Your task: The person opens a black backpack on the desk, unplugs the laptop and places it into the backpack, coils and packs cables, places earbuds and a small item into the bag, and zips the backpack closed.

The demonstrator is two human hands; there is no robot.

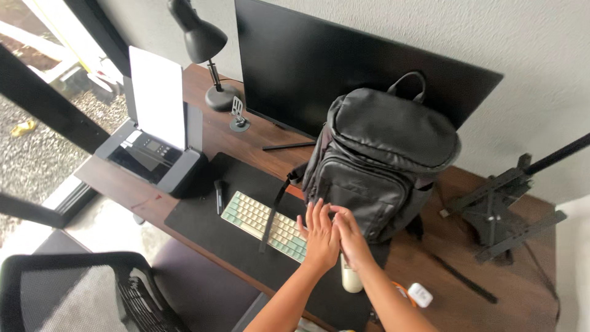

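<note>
The left hand (pixel 321 237) was flat and released, its fingers straight and close together, pointing up at the black backpack (pixel 378 163). The right hand (pixel 350 237) lay pressed against it, palm side hidden, fingers also stretched out; neither hand grasped anything. The fingertips of both seemed to meet the lower front of the backpack, though whether they truly touched it could not be told.

The right hand's palm and thumb were hidden behind its own back, and both forearms ran off the lower edge of the view. A pale cylinder-shaped thing (pixel 351 278) lay partly under the right wrist, its kind hard to make out.

The backpack stood upright just beyond the fingertips, on the bench (pixel 522 289), in front of a dark monitor (pixel 319 61). A strap (pixel 272 215) hung from it, left of the left hand, across a pale green keyboard (pixel 261 222) that lay beneath and left of that hand. A small white object (pixel 421 295) sat right of the right forearm.
</note>
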